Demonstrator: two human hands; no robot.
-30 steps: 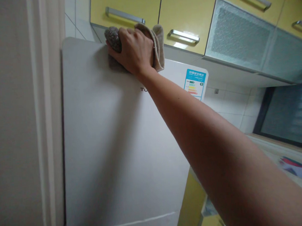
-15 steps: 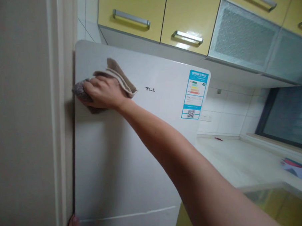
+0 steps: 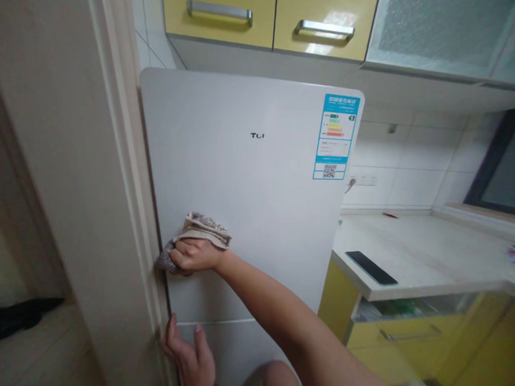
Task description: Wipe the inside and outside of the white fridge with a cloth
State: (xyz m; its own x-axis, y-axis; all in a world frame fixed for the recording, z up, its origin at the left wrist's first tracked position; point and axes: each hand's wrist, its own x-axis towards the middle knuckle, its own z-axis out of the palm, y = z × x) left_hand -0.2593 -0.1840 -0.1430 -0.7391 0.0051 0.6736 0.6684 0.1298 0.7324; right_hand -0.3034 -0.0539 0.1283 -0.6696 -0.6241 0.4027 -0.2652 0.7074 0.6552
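My right hand [image 3: 195, 255] is closed on a folded grey and beige cloth [image 3: 208, 228] and presses it against the left side of the white refrigerator door [image 3: 250, 216]. Part of the cloth bulges out past the knuckles at the door's left edge. Lower down, my left hand [image 3: 190, 355] rests by that same edge, close to the seam between the upper and lower doors. Its fingers and thumb are spread, and nothing is in it. A blue and white energy label [image 3: 337, 137] is stuck at the upper right of the door.
A door frame [image 3: 124, 182] stands tight against the refrigerator's left side. Yellow cabinets [image 3: 220, 24] hang above. To the right, a white countertop [image 3: 422, 248] carries a dark phone [image 3: 372, 267]. A black item [image 3: 24, 317] lies at the far left.
My right hand with the cloth has moved down the door from near its top. More of my left hand now shows. The view has shifted, bringing the phone into sight.
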